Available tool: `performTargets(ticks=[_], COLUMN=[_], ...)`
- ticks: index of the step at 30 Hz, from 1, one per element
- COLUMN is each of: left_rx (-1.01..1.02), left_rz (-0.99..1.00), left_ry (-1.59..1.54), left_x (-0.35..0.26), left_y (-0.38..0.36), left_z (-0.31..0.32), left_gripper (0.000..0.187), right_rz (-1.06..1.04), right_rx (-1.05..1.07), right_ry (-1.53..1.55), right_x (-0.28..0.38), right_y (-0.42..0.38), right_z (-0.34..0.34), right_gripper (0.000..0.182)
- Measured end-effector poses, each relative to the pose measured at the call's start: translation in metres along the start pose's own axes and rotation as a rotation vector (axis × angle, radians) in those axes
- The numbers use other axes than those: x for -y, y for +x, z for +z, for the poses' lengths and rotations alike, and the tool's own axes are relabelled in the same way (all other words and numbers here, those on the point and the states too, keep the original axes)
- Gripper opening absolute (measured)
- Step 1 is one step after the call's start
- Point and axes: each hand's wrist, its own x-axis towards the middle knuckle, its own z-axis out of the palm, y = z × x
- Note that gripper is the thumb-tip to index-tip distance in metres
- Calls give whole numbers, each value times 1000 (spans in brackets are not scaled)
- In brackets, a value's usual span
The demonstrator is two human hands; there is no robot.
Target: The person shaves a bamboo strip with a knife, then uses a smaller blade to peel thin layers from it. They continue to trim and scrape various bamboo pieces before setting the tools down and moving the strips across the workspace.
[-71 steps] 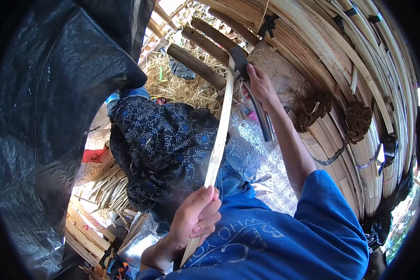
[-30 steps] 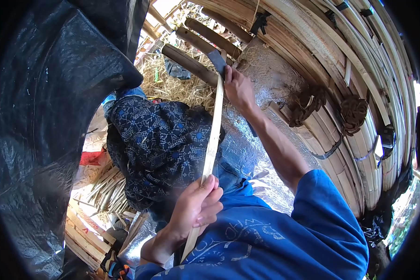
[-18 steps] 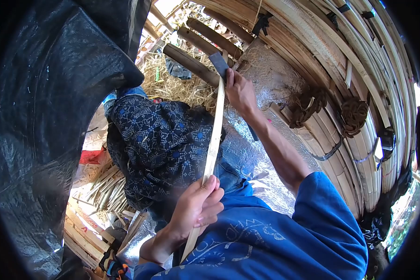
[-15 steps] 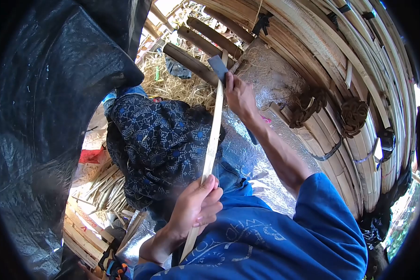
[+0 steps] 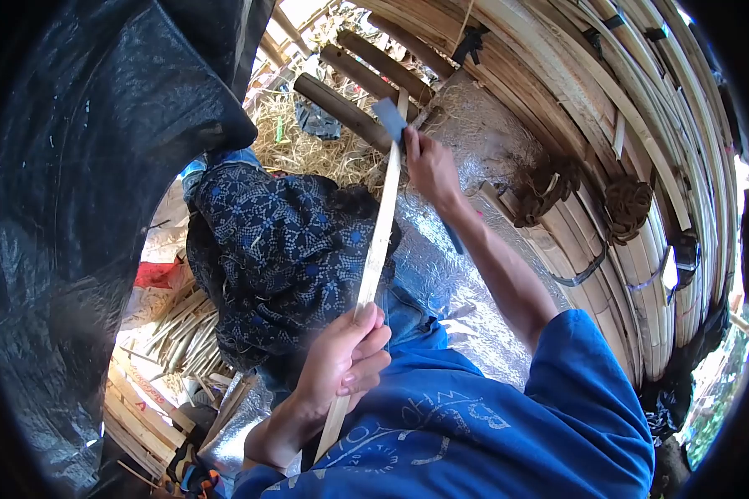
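A long pale bamboo strip (image 5: pixel 380 237) runs from below my left hand up past the blade at the top. My left hand (image 5: pixel 345 359) is closed round its lower part, near the blue shirt. My right hand (image 5: pixel 433 169) grips a knife whose wide grey blade (image 5: pixel 389 119) lies across the upper part of the strip. The knife's handle is mostly hidden by the fingers. Dark patterned cloth (image 5: pixel 287 258) covers the lap beneath the strip.
Brown bamboo poles (image 5: pixel 341 111) lie over shavings at the top. Bundled long strips (image 5: pixel 591 91) curve along the right side. A black plastic sheet (image 5: pixel 75 208) hangs at left. Thin sticks (image 5: pixel 187 333) and flat boards (image 5: pixel 146 407) lie at lower left.
The strip and both hands have shifted only slightly. The blade stays at the strip's upper part, and both grips are kept.
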Motion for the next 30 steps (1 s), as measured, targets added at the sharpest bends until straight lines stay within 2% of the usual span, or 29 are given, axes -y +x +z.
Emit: performTargets(ticks=[5, 9, 11, 14, 17, 20, 21, 23, 24, 27, 30], left_rx=[18, -1, -25, -25, -14, 0, -8, 12, 20, 16, -4], left_rz=[-47, -59, -39, -27, -15, -6, -14, -10, -19, -49, -47], left_ry=[23, 15, 17, -1, 29, 35, 31, 14, -1, -17, 15], left_x=[-3, -5, -5, -3, -1, -1, 0, 0, 0, 1, 0], left_y=[-1, -1, -2, 0, 0, 1, 0, 0, 0, 1, 1], left_z=[-1, 0, 3, -1, -4, -2, -1, -1, -1, 0, 2], left_gripper=[24, 23, 24, 24, 24, 24, 24, 24, 24, 23, 22], right_rz=[-15, 25, -99, -92, 26, 23, 16, -26, -32, 60, 25], right_rx=[-98, -8, -82, -94, -34, -87, -80, -214, -234, -106, -139], right_ry=[-42, 24, 25, -31, 0, -46, -49, -120, -163, -85, -86], right_x=[-2, 7, 3, 3, 4, -14, -16, -20, -16, 3, 6], right_y=[15, -34, -60, -75, -33, 21, 21, 26, 22, -6, -23], right_z=[9, 8, 14, 13, 4, 8, 12, 19, 19, 11, 15], right_gripper=[51, 46, 43, 41, 43, 47, 47, 56, 55, 52, 51])
